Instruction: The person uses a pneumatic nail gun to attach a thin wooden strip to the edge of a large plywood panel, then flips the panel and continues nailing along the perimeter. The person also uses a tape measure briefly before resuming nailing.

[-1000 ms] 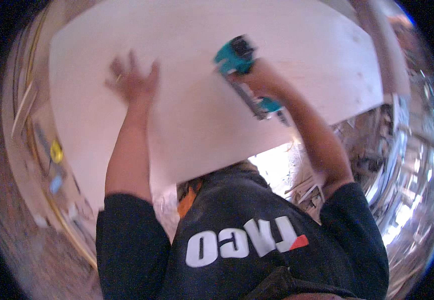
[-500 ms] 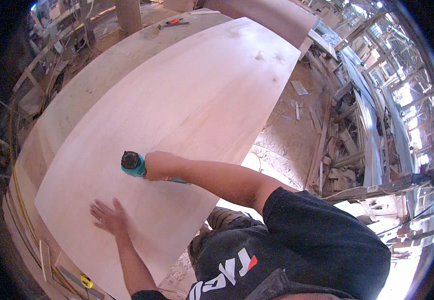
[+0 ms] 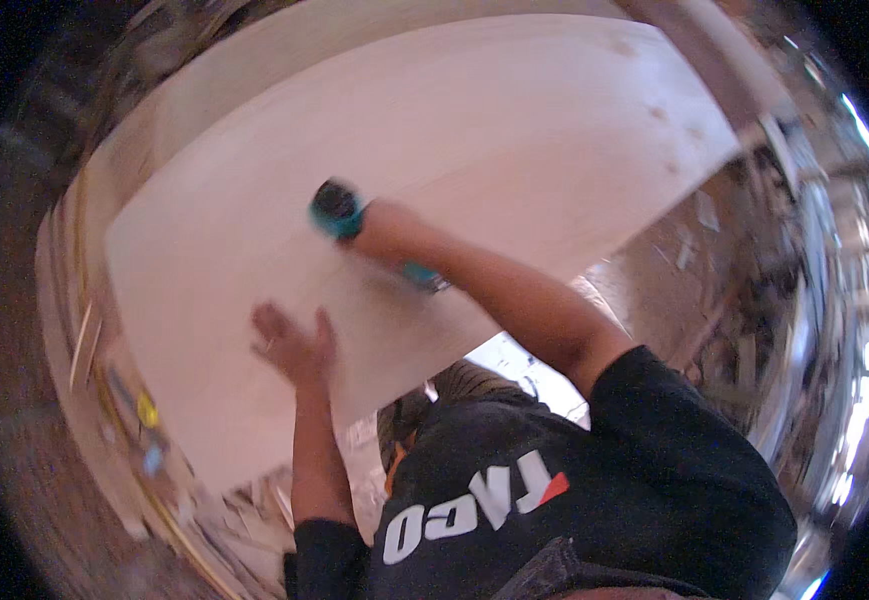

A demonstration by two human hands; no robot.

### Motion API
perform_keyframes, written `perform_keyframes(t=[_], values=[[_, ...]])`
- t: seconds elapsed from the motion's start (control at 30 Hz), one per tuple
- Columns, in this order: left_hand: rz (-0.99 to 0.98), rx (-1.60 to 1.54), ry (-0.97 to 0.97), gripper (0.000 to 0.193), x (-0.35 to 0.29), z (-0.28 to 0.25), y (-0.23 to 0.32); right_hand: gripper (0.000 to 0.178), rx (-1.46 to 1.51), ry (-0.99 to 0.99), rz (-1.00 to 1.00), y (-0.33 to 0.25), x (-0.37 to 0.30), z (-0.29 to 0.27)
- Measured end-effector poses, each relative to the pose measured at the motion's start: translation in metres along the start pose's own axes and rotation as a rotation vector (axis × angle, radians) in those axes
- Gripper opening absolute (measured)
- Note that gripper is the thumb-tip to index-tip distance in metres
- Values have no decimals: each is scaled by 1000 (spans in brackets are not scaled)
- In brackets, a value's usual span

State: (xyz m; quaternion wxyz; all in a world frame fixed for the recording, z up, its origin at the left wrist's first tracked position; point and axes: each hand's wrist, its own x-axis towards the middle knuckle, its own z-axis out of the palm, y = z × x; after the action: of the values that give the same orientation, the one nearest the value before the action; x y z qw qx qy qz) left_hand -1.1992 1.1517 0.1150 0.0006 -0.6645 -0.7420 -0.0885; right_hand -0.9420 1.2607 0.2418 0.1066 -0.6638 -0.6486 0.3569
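Observation:
A broad, pale wooden sheet [image 3: 514, 120] spreads out in front of me. My right hand [image 3: 391, 236] is wrapped around a teal and black hand-held power tool [image 3: 336, 207] over the middle of the sheet. The tool's black, rounded end points to the far left, and part of its teal body shows on the near side of my fist. Its underside is hidden, and motion blur hides its exact kind. Nearer to me, my left hand [image 3: 297, 346] is palm down with its fingers spread and holds nothing. Whether it presses on the sheet, I cannot tell.
Another board [image 3: 204, 85] lies under the sheet's far edge. At the left are a yellow tape measure [image 3: 146, 409], a small blue item [image 3: 153, 460] and a loose wood strip [image 3: 84, 345]. Wood scraps litter the floor [image 3: 669, 250] at the right.
My view has turned, so the sheet and both hands appear higher and further right. The power tool stays in my right hand, a little farther from my left, which remains spread.

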Motion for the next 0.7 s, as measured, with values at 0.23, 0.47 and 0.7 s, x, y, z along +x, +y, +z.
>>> perform_keyframes(t=[0.23,0.47,0.7], values=[[-24,-5,10,112,6,8,-11,53,52,-155,146,-2,15,-3],[-33,-54,-63,112,6,-6,-10,37,156,-206,249,-15,2,-6],[-40,-121,-120,112,12,-27,4,34,166,-227,320,-23,-26,-18]])
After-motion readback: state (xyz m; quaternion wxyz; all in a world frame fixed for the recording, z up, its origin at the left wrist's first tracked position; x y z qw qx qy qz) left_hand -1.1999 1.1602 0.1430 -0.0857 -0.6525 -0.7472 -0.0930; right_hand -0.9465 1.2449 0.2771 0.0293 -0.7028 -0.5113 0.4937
